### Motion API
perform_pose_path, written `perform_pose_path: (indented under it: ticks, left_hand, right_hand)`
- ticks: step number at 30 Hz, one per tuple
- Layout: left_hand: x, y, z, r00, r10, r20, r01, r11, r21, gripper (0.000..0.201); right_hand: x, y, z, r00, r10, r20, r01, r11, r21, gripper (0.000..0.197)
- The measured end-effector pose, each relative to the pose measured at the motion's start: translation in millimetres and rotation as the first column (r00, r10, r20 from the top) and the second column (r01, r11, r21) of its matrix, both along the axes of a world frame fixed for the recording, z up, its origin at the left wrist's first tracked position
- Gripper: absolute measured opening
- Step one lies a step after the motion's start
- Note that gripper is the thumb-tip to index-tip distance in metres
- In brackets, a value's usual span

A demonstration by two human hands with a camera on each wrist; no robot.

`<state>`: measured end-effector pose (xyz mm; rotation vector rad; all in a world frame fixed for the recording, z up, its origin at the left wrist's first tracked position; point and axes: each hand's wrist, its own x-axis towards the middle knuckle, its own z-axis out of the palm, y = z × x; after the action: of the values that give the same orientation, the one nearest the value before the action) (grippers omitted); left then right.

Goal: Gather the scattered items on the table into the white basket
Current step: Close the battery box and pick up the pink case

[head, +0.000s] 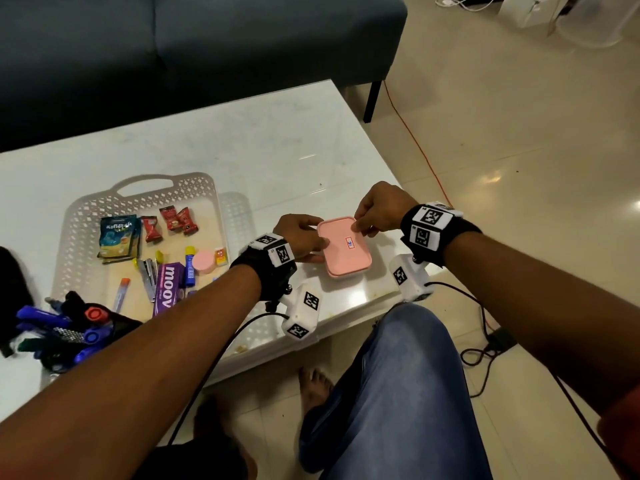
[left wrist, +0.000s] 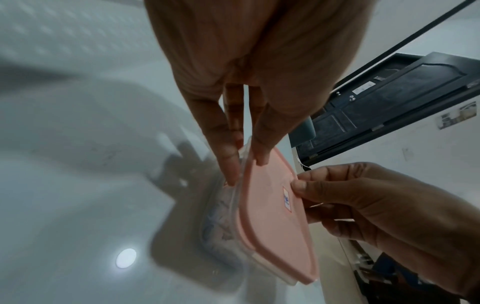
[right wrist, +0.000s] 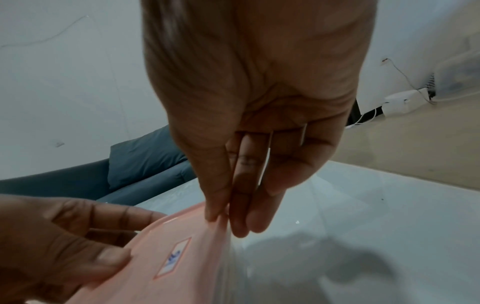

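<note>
Nearest to the camera, at 6 o'clock, is a knee in blue jeans [head: 391, 393]. At 9 o'clock, on the near left corner of the table [head: 277, 150], a heap of pens [head: 59, 330] lies on a black pouch.

A little farther, in the middle, both hands hold one box [head: 344, 246], clear with a pink lid. The left hand [head: 300, 239] pinches its left edge: the thumb lies on the lid and the fingers [left wrist: 228, 162] go down the clear side. The right hand [head: 379, 207] pinches the far right corner the same way, thumb on top, fingers [right wrist: 240, 205] beneath. I cannot tell if the box touches the table.

At 9 to 10 o'clock from the box stands the white basket [head: 83, 233], with its handle on the far side. Inside it lie a purple "moov" carton [head: 168, 289], a pink round tin [head: 204, 262], a blue stick [head: 189, 266], red sachets [head: 172, 221] and a green packet [head: 117, 239].

At 12 o'clock, behind the table, there is a dark blue sofa [head: 173, 53].
</note>
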<state>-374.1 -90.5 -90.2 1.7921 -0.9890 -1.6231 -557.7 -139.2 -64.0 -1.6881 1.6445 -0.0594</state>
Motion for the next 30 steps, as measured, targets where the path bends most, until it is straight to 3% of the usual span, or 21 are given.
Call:
perform_pose_path:
  ticks: [5, 9, 12, 14, 17, 21, 25, 27, 30]
  left_hand:
    - [-3, 7, -5, 0.994, 0.007, 0.109, 0.004, 0.995, -0.100, 0.050]
    - [-4, 27, -9, 0.930, -0.114, 0.349, 0.187, 0.965, -0.182, 0.061]
    - [-3, 39, -6, 0.962, -0.125, 0.244, 0.161, 0.978, -0.131, 0.075]
    - [-2, 46, -4, 0.980, -0.129, 0.150, 0.143, 0.985, -0.092, 0.081]
    - [-4, 50, -1, 0.980, -0.156, 0.121, 0.166, 0.983, -0.080, 0.086]
    - [-10, 47, 0, 0.992, -0.106, 0.061, 0.109, 0.992, -0.055, 0.088]
    - [-10, 41, 4, 0.992, -0.121, 0.025, 0.122, 0.992, -0.025, 0.093]
    - [-11, 36, 7, 0.989, -0.143, 0.043, 0.144, 0.990, -0.007, 0.093]
    - [-12, 33, 6, 0.991, -0.133, 0.028, 0.132, 0.991, 0.018, 0.096]
  right_hand:
    - [4, 2, 5, 0.994, 0.057, -0.089, -0.060, 0.998, -0.035, 0.011]
    - [2, 9, 4, 0.988, 0.079, -0.131, -0.084, 0.996, -0.030, 0.020]
    - [-3, 17, 4, 0.975, 0.113, -0.190, -0.124, 0.991, -0.044, 0.029]
    - [-4, 24, 5, 0.965, 0.175, -0.193, -0.175, 0.984, 0.019, 0.028]
    - [-7, 28, 5, 0.956, 0.255, -0.144, -0.235, 0.962, 0.140, 0.026]
    - [-13, 27, -2, 0.981, 0.193, -0.022, -0.185, 0.964, 0.192, 0.029]
    - [-12, 27, -8, 0.988, 0.157, 0.000, -0.154, 0.970, 0.190, 0.030]
    - [-13, 25, -8, 0.987, 0.161, -0.015, -0.155, 0.968, 0.197, 0.040]
    - [-11, 22, -3, 0.955, 0.274, -0.111, -0.257, 0.955, 0.150, 0.078]
